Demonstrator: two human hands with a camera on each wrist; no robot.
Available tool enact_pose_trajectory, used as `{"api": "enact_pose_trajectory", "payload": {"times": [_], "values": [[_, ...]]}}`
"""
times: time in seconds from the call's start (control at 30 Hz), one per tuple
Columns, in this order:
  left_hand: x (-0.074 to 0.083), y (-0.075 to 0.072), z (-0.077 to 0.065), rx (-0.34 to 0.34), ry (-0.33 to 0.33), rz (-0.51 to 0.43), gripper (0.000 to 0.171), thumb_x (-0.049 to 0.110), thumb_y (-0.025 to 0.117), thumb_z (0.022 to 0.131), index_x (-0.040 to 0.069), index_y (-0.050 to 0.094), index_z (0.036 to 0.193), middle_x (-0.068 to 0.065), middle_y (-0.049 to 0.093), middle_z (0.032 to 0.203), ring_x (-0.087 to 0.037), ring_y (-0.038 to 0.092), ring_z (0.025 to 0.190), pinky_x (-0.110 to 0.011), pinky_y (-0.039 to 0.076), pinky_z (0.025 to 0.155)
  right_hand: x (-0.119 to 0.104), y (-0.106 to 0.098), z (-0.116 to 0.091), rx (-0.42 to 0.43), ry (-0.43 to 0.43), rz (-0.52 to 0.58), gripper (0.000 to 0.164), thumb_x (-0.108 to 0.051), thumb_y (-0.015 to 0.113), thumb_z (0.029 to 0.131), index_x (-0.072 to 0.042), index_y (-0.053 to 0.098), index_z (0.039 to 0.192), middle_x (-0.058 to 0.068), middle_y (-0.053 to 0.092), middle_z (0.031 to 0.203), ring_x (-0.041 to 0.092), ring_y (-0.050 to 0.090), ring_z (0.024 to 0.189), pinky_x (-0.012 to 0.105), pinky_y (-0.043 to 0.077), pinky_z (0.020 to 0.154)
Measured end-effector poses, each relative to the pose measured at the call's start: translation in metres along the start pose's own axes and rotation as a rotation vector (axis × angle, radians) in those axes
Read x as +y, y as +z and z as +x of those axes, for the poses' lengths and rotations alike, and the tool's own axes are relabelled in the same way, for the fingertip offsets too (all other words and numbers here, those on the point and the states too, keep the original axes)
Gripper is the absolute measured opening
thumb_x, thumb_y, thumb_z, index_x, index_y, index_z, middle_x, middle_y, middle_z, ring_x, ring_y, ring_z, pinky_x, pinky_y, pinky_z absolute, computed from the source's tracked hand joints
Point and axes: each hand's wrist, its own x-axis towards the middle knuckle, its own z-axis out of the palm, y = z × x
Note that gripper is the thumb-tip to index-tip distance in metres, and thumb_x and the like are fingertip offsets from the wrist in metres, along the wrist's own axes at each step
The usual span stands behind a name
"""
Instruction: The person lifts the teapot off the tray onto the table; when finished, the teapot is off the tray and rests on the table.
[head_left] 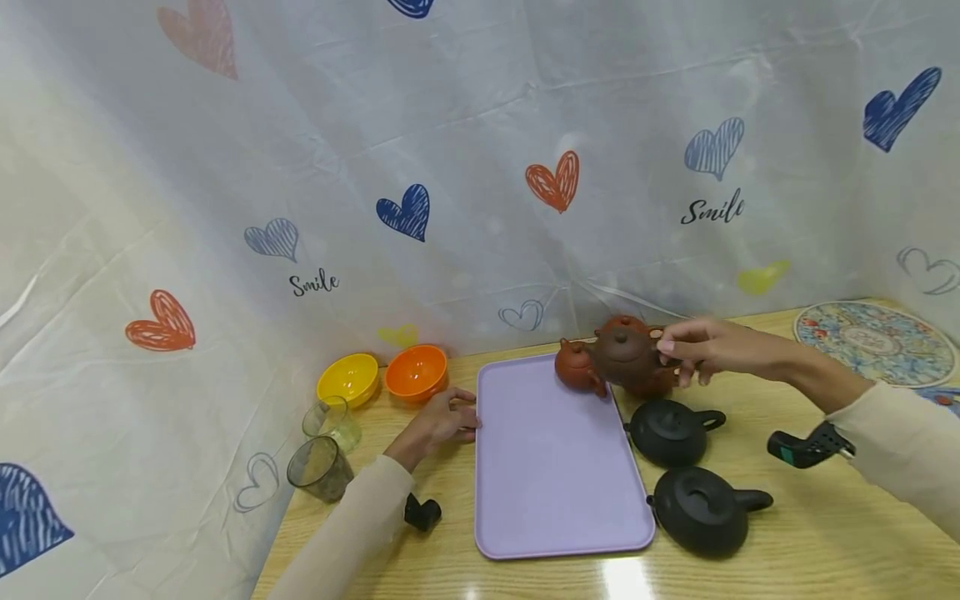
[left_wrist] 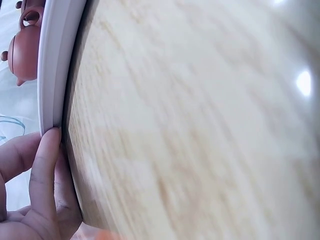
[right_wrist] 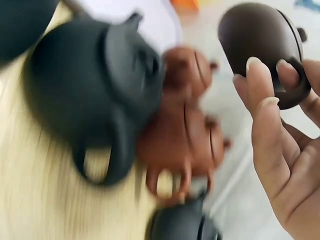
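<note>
My right hand (head_left: 705,346) grips a dark brown teapot (head_left: 624,358) by its handle, raised in front of the reddish-brown teapots. In the right wrist view, fingers curl through the handle of that brown teapot (right_wrist: 260,37). A small reddish-brown teapot (head_left: 576,371) sits at the far right corner of the lilac tray (head_left: 551,467). Partly hidden behind the held pot is more reddish-brown teapot ware (head_left: 651,386). At the tray's left edge, my left hand (head_left: 442,418) pinches the rim, its fingertips on the tray edge (left_wrist: 55,75) in the left wrist view.
Two black teapots (head_left: 670,433) stand along the tray's right side. Left of it are a yellow bowl (head_left: 348,379), an orange bowl (head_left: 416,373), a clear glass (head_left: 341,429) and a grey glass (head_left: 322,471). A round patterned mat (head_left: 873,343) lies far right, before a hanging cloth.
</note>
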Motion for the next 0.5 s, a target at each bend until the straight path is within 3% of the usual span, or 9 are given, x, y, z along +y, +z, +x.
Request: {"api": "enact_pose_trajectory", "payload": {"times": [0.27,0.5], "values": [[0.002,0.0,-0.001,0.005,-0.006,0.011,0.046,-0.001,0.068,0.091,0.001,0.051,0.134,-0.021,0.063,0.121,-0.02,0.069,0.09,-0.035,0.062,0.082,0.048,-0.045,-0.054,-0.039,0.006,-0.057,0.028,-0.017,0.036,0.11,0.0,0.058,0.114,0.008,0.06,0.099,0.027,0.065,0.087,0.036,0.057,0.071],[0.0,0.0,0.0,-0.004,0.002,-0.004,0.047,-0.002,0.069,0.09,0.0,0.05,0.133,-0.021,0.063,0.12,-0.02,0.069,0.087,-0.036,0.062,0.082,0.084,-0.068,-0.076,-0.1,0.084,-0.06,0.029,-0.018,0.034,0.111,0.003,0.054,0.104,0.016,0.057,0.096,0.031,0.062,0.087,0.039,0.055,0.067]]}}
